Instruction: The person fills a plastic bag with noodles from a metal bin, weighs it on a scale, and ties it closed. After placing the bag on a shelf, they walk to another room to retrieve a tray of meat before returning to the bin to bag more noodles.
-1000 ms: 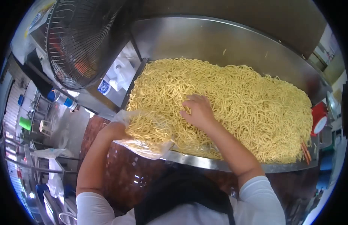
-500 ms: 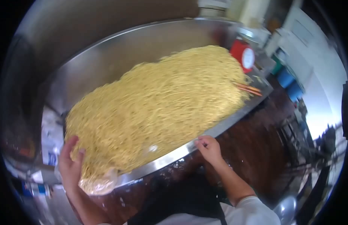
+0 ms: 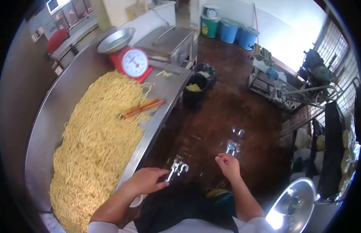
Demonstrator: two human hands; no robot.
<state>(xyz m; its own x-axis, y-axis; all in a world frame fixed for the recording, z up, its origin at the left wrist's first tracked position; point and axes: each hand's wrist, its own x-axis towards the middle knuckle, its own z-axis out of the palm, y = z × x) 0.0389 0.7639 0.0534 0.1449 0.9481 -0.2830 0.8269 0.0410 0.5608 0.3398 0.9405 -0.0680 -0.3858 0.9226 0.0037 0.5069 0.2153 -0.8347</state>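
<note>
A long heap of yellow noodles [image 3: 99, 136] lies in the stainless steel trough [image 3: 143, 141] on my left. My left hand [image 3: 149, 180] is over the trough's near edge, in front of my black apron [image 3: 180, 211]. Its thumb stands apart from the fingers, and nothing is in it. My right hand [image 3: 228, 165] is above the brown floor, apart from the trough. Its fingers are curled together and I see nothing in them. Two brown wooden sticks [image 3: 143, 107] rest on the far end of the noodles, beside a red dial scale [image 3: 134, 64] with a metal pan [image 3: 116, 40].
A large shiny metal bowl [image 3: 292, 206] is close at my lower right. Black bins [image 3: 196, 85] with noodle scraps stand past the trough's end. Lidded tubs [image 3: 229, 31] line the far wall. A machine on a metal frame [image 3: 289, 87] stands at right; the brown floor [image 3: 211, 120] looks wet.
My view has swung right, towards the scale and the floor. My left hand has moved off the noodles and the clear plastic at the trough's near corner, inward before my apron. My right hand has left the rim.
</note>
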